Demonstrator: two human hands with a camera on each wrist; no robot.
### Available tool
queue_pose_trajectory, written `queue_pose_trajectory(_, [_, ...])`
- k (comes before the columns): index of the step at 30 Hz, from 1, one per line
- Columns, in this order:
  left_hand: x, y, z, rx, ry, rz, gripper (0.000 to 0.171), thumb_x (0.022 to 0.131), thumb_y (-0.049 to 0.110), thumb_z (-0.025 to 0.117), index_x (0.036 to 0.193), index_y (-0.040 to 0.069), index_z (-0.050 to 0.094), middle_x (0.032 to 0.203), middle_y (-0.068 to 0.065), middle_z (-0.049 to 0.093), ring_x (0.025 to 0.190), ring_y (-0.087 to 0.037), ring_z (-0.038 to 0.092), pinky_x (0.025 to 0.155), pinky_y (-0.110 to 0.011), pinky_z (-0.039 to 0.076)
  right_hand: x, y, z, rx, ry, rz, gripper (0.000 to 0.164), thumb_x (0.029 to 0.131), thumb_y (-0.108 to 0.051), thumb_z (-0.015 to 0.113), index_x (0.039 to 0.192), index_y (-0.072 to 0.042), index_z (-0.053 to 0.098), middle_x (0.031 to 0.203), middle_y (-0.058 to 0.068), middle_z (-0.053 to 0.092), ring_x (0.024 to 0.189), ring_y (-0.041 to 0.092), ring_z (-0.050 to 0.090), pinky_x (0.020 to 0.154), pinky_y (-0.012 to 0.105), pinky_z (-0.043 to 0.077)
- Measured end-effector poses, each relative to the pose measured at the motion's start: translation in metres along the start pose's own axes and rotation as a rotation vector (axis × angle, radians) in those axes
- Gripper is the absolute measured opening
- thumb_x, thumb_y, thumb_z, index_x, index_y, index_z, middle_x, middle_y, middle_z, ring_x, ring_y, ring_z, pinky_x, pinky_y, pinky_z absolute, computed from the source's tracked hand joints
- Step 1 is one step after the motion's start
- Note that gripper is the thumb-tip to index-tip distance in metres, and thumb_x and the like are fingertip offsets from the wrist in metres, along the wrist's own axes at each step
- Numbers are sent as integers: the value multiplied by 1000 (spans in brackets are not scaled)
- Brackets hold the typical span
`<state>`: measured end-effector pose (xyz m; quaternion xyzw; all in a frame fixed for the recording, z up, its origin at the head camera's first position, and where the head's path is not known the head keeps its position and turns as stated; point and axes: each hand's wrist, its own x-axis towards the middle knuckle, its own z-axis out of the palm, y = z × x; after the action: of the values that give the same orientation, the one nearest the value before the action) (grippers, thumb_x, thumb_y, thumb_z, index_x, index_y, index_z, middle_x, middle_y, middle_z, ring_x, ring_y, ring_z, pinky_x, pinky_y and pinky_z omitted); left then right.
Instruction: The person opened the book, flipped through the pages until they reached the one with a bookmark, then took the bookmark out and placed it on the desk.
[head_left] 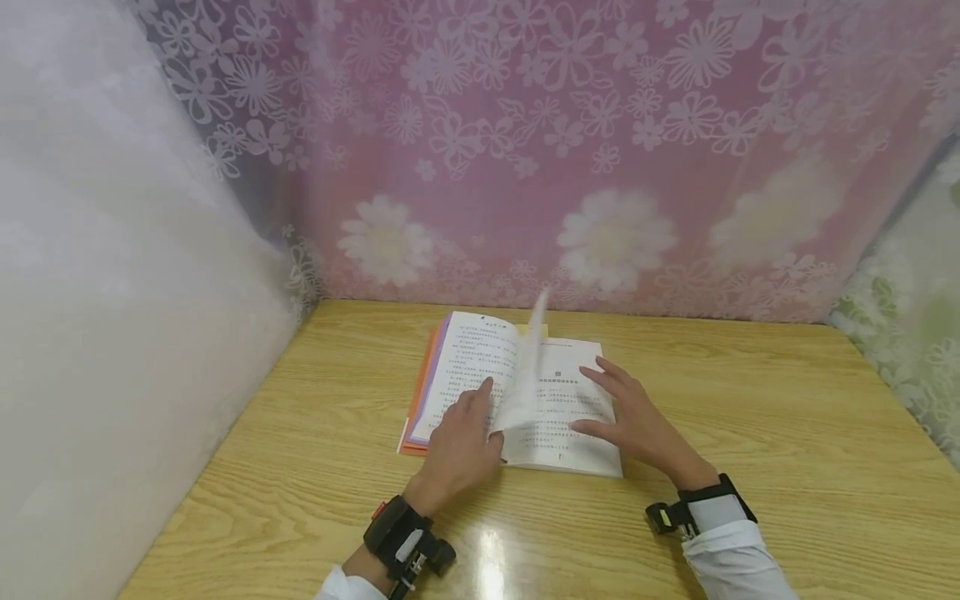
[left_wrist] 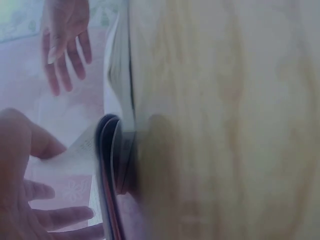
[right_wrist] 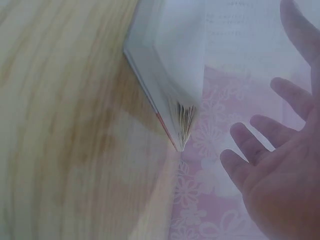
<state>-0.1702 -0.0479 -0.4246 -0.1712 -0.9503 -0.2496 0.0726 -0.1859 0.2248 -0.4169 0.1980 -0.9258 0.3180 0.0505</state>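
Observation:
An open book [head_left: 570, 421] with printed pages lies on the wooden table, its orange and purple cover edges showing at the left. One raised page [head_left: 528, 367] stands almost upright near the spine. My left hand [head_left: 459, 437] is over the lower part of the left-hand page, index finger extended. Its thumb is close to the foot of the raised page; in the left wrist view the thumb [left_wrist: 45, 145] appears to touch paper. My right hand [head_left: 637, 417] hovers at the right-hand page's outer edge, fingers spread, holding nothing. The right wrist view shows this hand [right_wrist: 280, 170] apart from the book.
The wooden table [head_left: 787, 417] extends on both sides of the book. Behind it hangs a pink floral curtain [head_left: 480, 167], with a pale wall or sheet [head_left: 150, 292] at the left. Something yellow [head_left: 534, 330] peeks out behind the book's top edge.

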Motion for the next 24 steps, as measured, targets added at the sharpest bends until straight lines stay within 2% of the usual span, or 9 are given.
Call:
queue_pose_trajectory(5, [2,-6,-7,4,67,-44,62,82,19,46,139,2,28,120,-15,51,93,-25,53,66,-39,46,-1,2,2,-22,-24,19,83,72,-59,62,138,-15,37,147,21,22,132,40,19,98,63,23])
queue_pose_trajectory(9, [4,-15,-11,60,88,-50,66,78,10,48,139,1,25,120,-19,52,88,-25,55,62,-36,46,-5,6,3,-20,-47,24,83,72,-58,63,136,-12,39,145,23,25,130,41,21,98,63,23])
queue_pose_trajectory(13, [4,-22,-13,61,98,-66,70,73,2,47,139,-4,23,121,-23,50,84,-25,54,60,-33,44,-9,12,4,-22,-90,25,86,70,-60,63,137,-12,39,145,24,25,130,43,21,98,63,22])
queue_pose_trajectory(19, [4,-31,-13,100,78,-116,72,72,-3,48,138,-7,21,129,-27,42,94,-34,54,73,-41,48,-16,19,2,-51,-185,16,95,64,-61,67,138,-11,35,147,26,18,131,43,17,99,62,20])
queue_pose_trajectory(21, [4,-33,-12,112,63,-127,71,72,-3,48,138,-5,22,133,-27,38,99,-38,53,78,-45,47,-17,21,0,-58,-207,10,98,62,-61,69,139,-11,34,147,26,17,131,44,17,99,62,21])
queue_pose_trajectory(24, [4,-35,-12,106,42,-121,70,72,-3,48,139,-1,26,134,-29,36,101,-42,52,79,-48,46,-18,23,-1,-71,-234,16,100,62,-59,70,140,-10,32,147,26,17,131,43,17,100,61,21])
